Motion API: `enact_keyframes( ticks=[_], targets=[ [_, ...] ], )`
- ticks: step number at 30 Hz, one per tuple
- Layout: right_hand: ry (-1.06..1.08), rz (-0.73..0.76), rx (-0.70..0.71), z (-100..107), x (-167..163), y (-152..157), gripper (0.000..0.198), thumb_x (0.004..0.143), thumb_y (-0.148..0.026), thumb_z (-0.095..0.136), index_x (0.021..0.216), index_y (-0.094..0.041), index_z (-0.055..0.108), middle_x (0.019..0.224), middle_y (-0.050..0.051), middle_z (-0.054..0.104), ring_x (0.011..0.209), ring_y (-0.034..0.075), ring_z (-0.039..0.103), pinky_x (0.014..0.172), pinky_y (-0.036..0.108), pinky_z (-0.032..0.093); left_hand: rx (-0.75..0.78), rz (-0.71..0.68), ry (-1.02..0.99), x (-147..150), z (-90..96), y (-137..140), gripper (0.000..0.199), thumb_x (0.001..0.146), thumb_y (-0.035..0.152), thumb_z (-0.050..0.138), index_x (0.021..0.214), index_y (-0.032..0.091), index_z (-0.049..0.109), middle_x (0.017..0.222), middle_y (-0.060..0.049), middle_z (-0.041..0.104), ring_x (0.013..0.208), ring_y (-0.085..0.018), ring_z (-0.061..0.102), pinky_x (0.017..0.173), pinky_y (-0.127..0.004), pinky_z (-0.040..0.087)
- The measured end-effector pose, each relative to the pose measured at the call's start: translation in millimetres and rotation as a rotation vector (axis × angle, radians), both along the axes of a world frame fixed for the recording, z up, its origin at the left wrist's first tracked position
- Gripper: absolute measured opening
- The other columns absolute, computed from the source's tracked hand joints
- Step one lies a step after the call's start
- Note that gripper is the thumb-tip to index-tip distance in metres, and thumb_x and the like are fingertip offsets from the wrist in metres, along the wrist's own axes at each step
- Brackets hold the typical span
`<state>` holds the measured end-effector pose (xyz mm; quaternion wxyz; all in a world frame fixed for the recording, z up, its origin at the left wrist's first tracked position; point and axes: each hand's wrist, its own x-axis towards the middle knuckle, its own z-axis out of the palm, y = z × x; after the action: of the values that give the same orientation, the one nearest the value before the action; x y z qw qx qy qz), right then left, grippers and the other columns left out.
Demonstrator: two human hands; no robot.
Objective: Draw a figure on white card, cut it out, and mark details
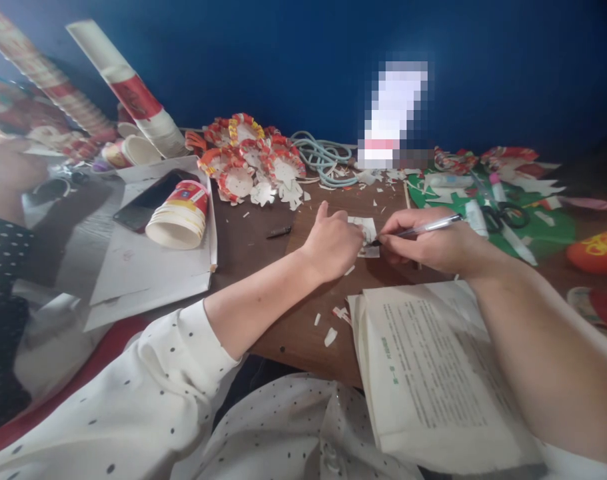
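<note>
A silver-and-clear pen [428,228] is gripped in my right hand [423,243], its tip down at a small white piece of paper [367,225] on the brown table. My left hand [333,245] is curled over the left side of that paper, with the fingers pressed on it and one digit raised. Those fingertips partly hide the paper, so I cannot make out any marks clearly. A black pen cap [279,232] lies on the table left of my left hand.
Paper cups [178,215] and a dark phone [150,199] lie on a white board at left. Red-and-white paper cutouts [253,160] and pale blue cord [323,157] are behind. Scissors [503,217] rest on a green mat; an open book [433,373] is nearer. Another person's arm [8,180] shows left.
</note>
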<state>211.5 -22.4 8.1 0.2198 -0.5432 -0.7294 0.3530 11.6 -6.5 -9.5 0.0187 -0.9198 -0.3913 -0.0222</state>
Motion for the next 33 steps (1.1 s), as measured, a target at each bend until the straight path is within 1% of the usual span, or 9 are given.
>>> enact_keyframes(
  ticks=[10, 17, 26, 33],
  targets=[
    [-0.055, 0.033, 0.017, 4.6, -0.9, -1.5, 0.01, 0.083, -0.031, 0.068, 0.076, -0.025, 0.071, 0.063, -0.001, 0.069, 0.058, 0.016, 0.065, 0.056, 0.028, 0.049, 0.004, 0.012, 0.011, 0.8, 1.9, -1.0, 0.028, 0.097, 0.021, 0.051, 0.112, 0.017, 0.073, 0.088, -0.01, 0.073, 0.101, -0.025, 0.061, 0.115, -0.061, 0.03],
    [-0.042, 0.04, -0.018, 3.8, 0.2, -1.2, 0.01, 0.084, -0.03, 0.068, 0.076, -0.024, 0.07, 0.062, -0.001, 0.069, 0.056, 0.016, 0.065, 0.054, 0.028, 0.049, 0.007, 0.012, -0.005, 1.0, 0.8, -0.3, 0.028, 0.097, 0.02, 0.051, 0.113, 0.016, 0.074, 0.088, -0.01, 0.073, 0.101, -0.025, 0.061, 0.115, -0.062, 0.03],
    [-0.051, 0.036, -0.034, 7.2, -0.5, -2.7, 0.011, 0.083, -0.032, 0.069, 0.075, -0.024, 0.069, 0.063, 0.0, 0.069, 0.056, 0.016, 0.064, 0.055, 0.029, 0.05, -0.025, 0.029, 0.018, 1.8, 6.0, -2.1, 0.028, 0.098, 0.02, 0.05, 0.111, 0.016, 0.075, 0.088, -0.01, 0.073, 0.102, -0.025, 0.062, 0.116, -0.061, 0.029],
    [-0.056, 0.048, -0.057, 9.7, -2.2, -3.4, 0.009, 0.082, -0.03, 0.068, 0.075, -0.024, 0.069, 0.062, 0.0, 0.069, 0.055, 0.016, 0.064, 0.053, 0.028, 0.048, -0.009, 0.015, 0.017, 1.7, 2.5, -0.7, 0.026, 0.095, 0.019, 0.053, 0.11, 0.016, 0.074, 0.086, -0.009, 0.072, 0.1, -0.024, 0.061, 0.116, -0.063, 0.028]
  ],
)
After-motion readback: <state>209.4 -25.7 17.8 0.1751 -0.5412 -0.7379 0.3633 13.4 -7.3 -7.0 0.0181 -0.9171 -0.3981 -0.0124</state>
